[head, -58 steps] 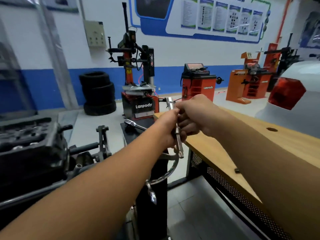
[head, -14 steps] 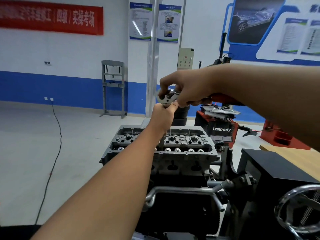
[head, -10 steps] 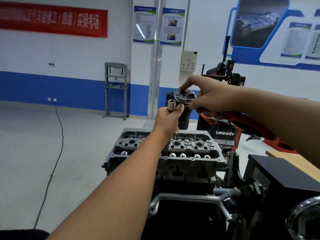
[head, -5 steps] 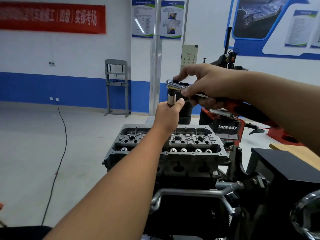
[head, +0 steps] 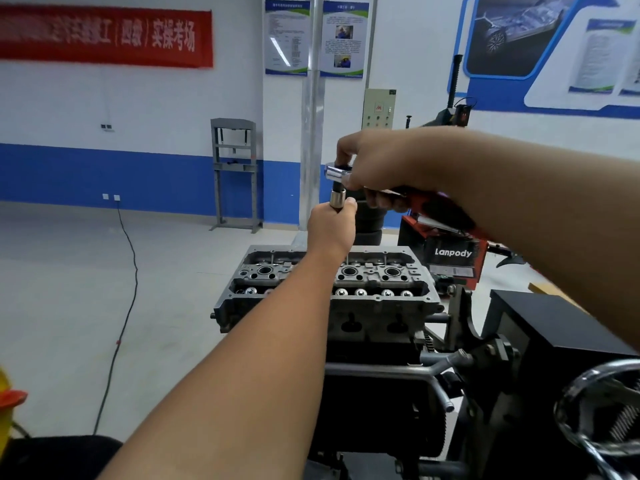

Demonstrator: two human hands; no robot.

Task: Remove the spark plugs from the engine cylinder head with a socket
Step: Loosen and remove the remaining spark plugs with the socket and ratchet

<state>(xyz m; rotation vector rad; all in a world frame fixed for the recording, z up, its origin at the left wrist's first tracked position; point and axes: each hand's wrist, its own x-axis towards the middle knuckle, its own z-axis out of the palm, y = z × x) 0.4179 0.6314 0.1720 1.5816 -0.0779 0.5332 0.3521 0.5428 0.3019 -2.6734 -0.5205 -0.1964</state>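
Our left hand (head: 331, 227) grips the socket (head: 337, 199) above the head (head: 332, 289); our right hand (head: 381, 164) grips the ratchet (head: 336, 172). Ratchet sits atop the socket.

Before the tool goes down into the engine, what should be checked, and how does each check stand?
1. Left hand grips the socket: ok.
2. Right hand holds the ratchet at its head: ok.
3. Ratchet head sits directly above the socket: ok.
4. Drive fully clicked into the socket: cannot tell.
5. Spark plug wells on the cylinder head open and unobstructed: ok for those visible; one is hidden behind the left forearm.
6. Plugs still in the wells: cannot tell.
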